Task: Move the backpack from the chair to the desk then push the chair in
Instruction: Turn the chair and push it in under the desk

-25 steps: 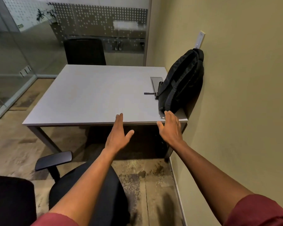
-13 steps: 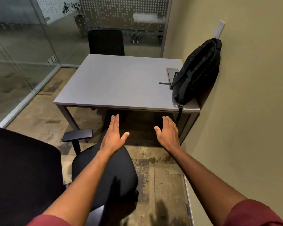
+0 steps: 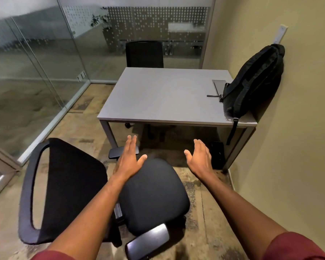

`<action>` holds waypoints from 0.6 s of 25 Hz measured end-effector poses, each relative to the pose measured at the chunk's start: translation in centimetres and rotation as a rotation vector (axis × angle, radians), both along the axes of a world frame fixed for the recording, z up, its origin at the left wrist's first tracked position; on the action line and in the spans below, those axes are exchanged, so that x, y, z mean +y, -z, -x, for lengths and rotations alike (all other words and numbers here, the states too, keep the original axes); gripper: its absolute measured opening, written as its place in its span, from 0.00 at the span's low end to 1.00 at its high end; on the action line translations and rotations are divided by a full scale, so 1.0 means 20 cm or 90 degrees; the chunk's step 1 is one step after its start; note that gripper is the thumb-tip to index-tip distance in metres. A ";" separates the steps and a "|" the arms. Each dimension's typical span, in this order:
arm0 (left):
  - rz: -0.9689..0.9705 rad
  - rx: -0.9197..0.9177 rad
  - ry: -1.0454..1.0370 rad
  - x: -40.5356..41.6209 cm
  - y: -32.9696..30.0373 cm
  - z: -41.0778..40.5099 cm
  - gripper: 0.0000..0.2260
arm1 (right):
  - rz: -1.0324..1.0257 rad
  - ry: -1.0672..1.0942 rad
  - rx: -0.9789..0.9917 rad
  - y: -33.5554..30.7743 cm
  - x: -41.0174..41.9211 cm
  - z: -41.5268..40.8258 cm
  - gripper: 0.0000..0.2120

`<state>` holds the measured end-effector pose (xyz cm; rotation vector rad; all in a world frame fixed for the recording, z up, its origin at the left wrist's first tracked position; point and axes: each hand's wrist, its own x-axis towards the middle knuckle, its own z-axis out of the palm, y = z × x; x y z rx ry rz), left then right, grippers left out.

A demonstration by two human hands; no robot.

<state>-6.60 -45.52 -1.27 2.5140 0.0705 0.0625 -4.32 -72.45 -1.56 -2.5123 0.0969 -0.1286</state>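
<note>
The black backpack [image 3: 251, 81] stands on the right end of the grey desk [image 3: 163, 98], leaning against the wall, with one strap hanging over the front edge. A black office chair [image 3: 154, 194] sits on the floor in front of the desk, its seat turned toward the right and its backrest [image 3: 68, 188] at the left. My left hand [image 3: 129, 158] hovers open over the seat's far edge, near one armrest. Over the floor to the right of the seat, my right hand [image 3: 199, 158] is spread open and holds nothing.
A second black chair [image 3: 144, 54] stands behind the desk. Glass partitions [image 3: 36, 81] close off the left and back. The beige wall [image 3: 289, 147] runs along the right side. A flat grey cable hatch [image 3: 219, 86] lies in the desk beside the backpack.
The view has pulled back from the desk, and both hands have drawn away from the backpack to above the chair. The whole chair now shows.
</note>
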 end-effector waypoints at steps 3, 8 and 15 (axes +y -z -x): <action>-0.007 0.019 0.018 0.25 -0.02 0.06 0.39 | -0.013 0.031 0.007 0.03 0.21 0.10 0.30; -0.026 0.040 0.036 0.52 -0.05 0.16 0.39 | -0.012 0.058 0.026 0.05 0.50 0.28 0.30; -0.013 0.031 -0.002 0.65 -0.07 0.30 0.39 | -0.016 0.004 0.012 0.04 0.66 0.35 0.30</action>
